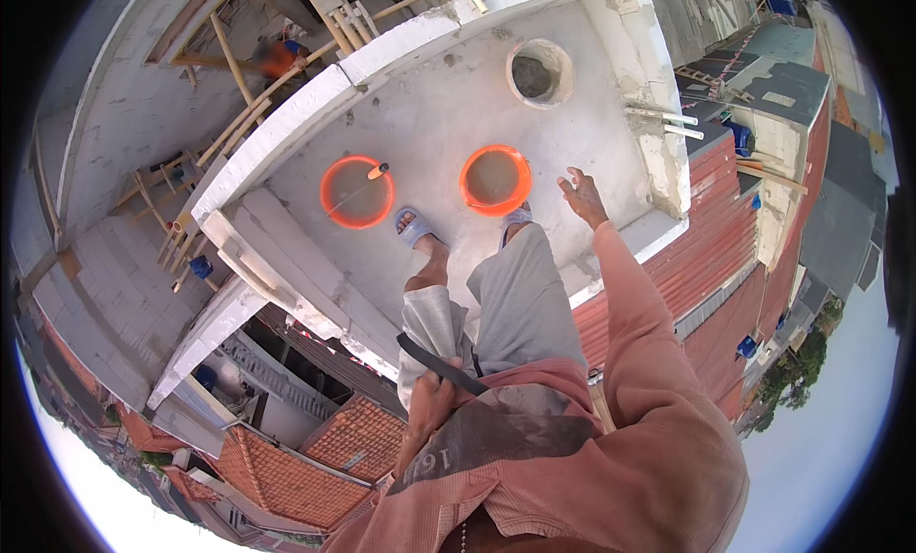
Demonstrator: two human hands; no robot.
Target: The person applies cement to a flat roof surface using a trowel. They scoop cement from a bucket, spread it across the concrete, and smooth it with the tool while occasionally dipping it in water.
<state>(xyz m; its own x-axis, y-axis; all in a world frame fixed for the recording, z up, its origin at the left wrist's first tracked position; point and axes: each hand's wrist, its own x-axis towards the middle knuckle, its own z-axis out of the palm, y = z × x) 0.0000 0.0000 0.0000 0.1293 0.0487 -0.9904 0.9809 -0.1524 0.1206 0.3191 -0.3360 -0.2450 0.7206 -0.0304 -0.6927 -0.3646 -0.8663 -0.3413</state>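
Faded pink shirt (572, 477) fills the near foreground, with grey shorts (525, 286) past its hem. At the waist the left hand (431, 397) is curled beside a black strap (439, 364); whether its fingers grip the strap or the cloth, I cannot tell. The right hand (583, 196) hangs over the concrete surface (429, 124) toward its right edge, fingers loosely parted, near the right-hand orange bucket (496, 209). That bucket stands around the middle of the surface and holds murky grey liquid. The left-hand orange bucket (327, 195), nearer the left edge, holds similar liquid, with a black-and-orange handle (378, 171) at its right rim. One blue sandal (413, 229) shows between the buckets. A round concrete ring (563, 87) sits by the far right corner; white pipes (684, 131) cross the right edge.
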